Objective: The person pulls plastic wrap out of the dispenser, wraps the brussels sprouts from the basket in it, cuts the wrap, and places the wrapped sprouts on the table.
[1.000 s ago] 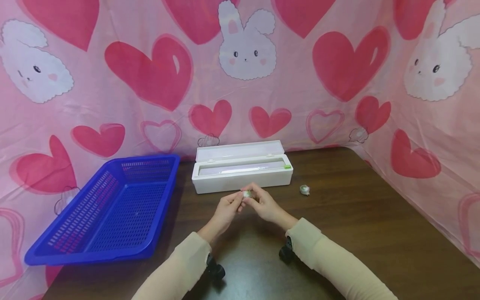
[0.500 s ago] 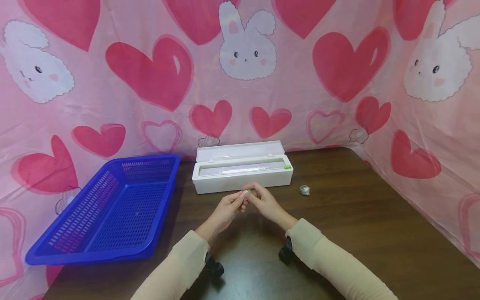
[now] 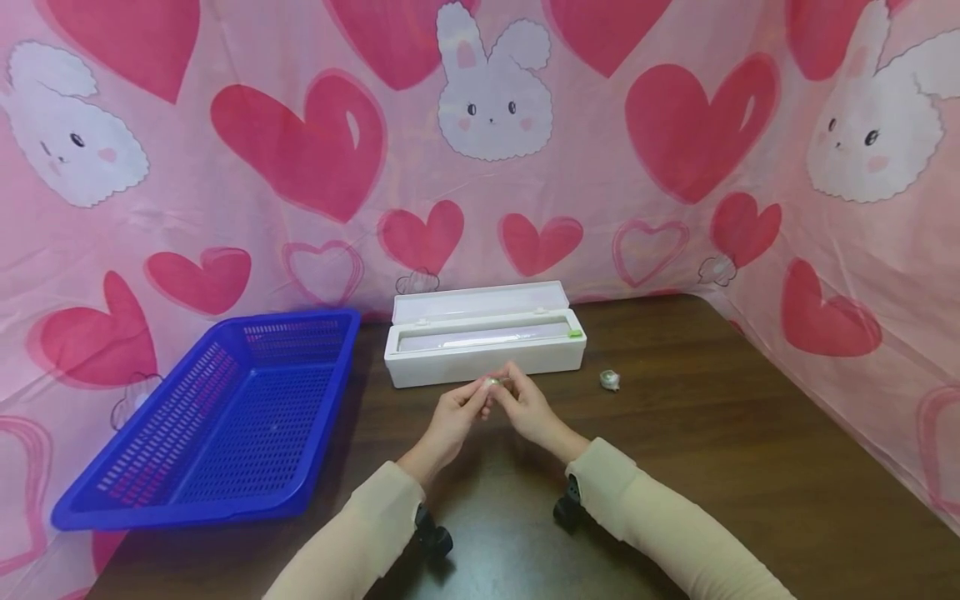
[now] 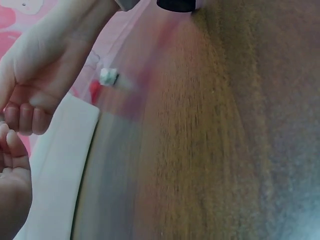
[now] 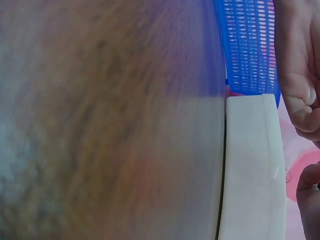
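Note:
Both hands meet in front of the long white box [image 3: 483, 364], raised over the table. Between their fingertips is a small pale, shiny piece with a hint of green [image 3: 492, 382], mostly covered by the fingers. My left hand [image 3: 452, 419] pinches it from the left, and my right hand [image 3: 531, 414] pinches it from the right. A similar small bundle [image 3: 610, 381], whitish-green and apparently film-wrapped, lies on the table right of the box. It also shows in the left wrist view as a small white lump [image 4: 108, 76]. Both wrist views cut off the fingertips and the held piece.
The white box has its lid [image 3: 480, 302] raised at the back and a green tab [image 3: 574, 333] at its right end. On the left stands a blue slotted basket [image 3: 300, 467] on the dark wooden table [image 3: 712, 467]. Pink cloth [image 3: 585, 183] with hearts and rabbits hangs behind and at the sides.
The fingers have shifted slightly around the small piece; its green side showed more earlier. My right wrist has edged a little to the left. Box, basket and loose bundle stay put.

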`<state>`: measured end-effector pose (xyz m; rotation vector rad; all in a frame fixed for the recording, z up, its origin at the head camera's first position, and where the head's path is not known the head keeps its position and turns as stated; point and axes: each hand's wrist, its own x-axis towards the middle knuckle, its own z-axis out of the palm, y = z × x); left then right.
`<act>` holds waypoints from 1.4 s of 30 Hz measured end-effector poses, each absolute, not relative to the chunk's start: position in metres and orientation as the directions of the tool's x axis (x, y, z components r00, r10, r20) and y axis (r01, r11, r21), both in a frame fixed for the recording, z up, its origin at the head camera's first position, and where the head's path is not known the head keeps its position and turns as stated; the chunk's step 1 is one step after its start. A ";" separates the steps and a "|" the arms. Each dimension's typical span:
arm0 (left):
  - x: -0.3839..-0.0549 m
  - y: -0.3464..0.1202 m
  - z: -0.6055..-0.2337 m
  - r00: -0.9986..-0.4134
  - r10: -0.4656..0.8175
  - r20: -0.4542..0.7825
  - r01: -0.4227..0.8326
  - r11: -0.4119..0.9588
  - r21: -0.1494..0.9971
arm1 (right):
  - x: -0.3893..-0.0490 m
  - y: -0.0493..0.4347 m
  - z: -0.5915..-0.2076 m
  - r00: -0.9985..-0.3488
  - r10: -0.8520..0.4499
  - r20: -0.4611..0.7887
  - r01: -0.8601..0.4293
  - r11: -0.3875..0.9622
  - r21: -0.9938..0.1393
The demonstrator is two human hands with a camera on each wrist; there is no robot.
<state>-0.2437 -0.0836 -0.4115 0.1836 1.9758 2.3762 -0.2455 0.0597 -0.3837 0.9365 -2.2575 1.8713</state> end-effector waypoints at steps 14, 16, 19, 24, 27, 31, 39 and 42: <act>-0.243 -0.097 -0.409 -0.933 0.358 -0.033 -0.121 -0.228 0.966 | -0.251 0.068 -0.386 -0.794 -0.485 0.367 -0.427 0.016 -0.904; -0.243 -0.097 -0.409 -0.934 0.357 -0.025 -0.114 -0.233 0.966 | -0.252 0.068 -0.387 -0.802 -0.487 0.346 -0.401 0.010 -0.916; -0.243 -0.096 -0.410 -0.948 0.318 -0.006 -0.096 -0.269 0.958 | -0.253 0.069 -0.387 -0.812 -0.485 0.323 -0.373 0.006 -0.928; -0.243 -0.092 -0.412 -0.972 0.234 -0.033 -0.110 -0.326 0.939 | -0.252 0.068 -0.387 -0.812 -0.475 0.340 -0.398 0.023 -0.917; -0.242 -0.090 -0.412 -0.976 0.212 -0.052 -0.125 -0.352 0.928 | -0.252 0.066 -0.387 -0.801 -0.475 0.365 -0.420 0.011 -0.907; -0.241 -0.087 -0.413 -0.983 0.178 -0.042 -0.108 -0.383 0.917 | -0.252 0.064 -0.389 -0.783 -0.479 0.396 -0.446 -0.010 -0.895; -0.238 -0.083 -0.413 -0.996 0.091 0.005 -0.030 -0.383 0.923 | -0.249 0.064 -0.387 -0.789 -0.471 0.394 -0.462 0.031 -0.886; -0.238 -0.080 -0.414 -0.997 0.066 0.035 0.008 -0.362 0.932 | -0.249 0.065 -0.386 -0.814 -0.459 0.358 -0.420 0.038 -0.907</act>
